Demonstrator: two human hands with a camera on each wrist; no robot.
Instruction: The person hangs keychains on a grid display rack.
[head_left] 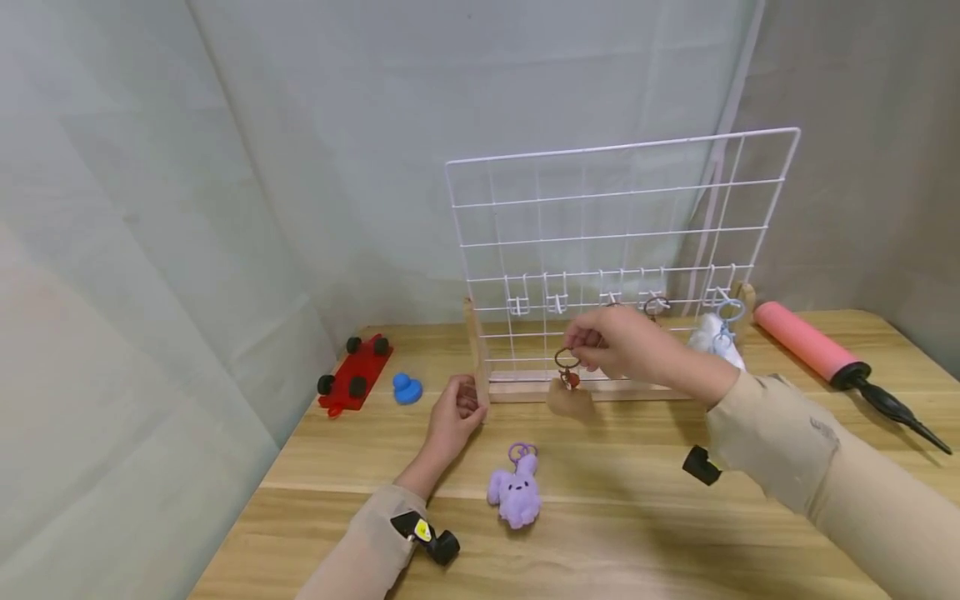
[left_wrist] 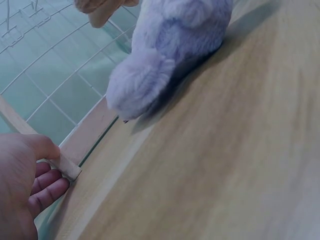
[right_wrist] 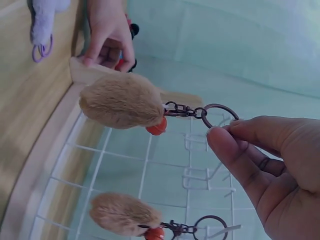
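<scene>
Right hand (head_left: 630,340) pinches a likely light, soft plush keychain (right_wrist: 120,100) by its ring (right_wrist: 220,105), the handiest hold; left hand (head_left: 452,417) grips wooden stand (head_left: 476,350).

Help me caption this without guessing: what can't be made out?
Head view: what hangs from the dark ring, hidden by right hand.
Head view: mark on right sleeve, too small to read.
Left wrist view: part of the purple plush, cut off by top edge.
Right wrist view: far side of the held brown plush, turned away.
</scene>
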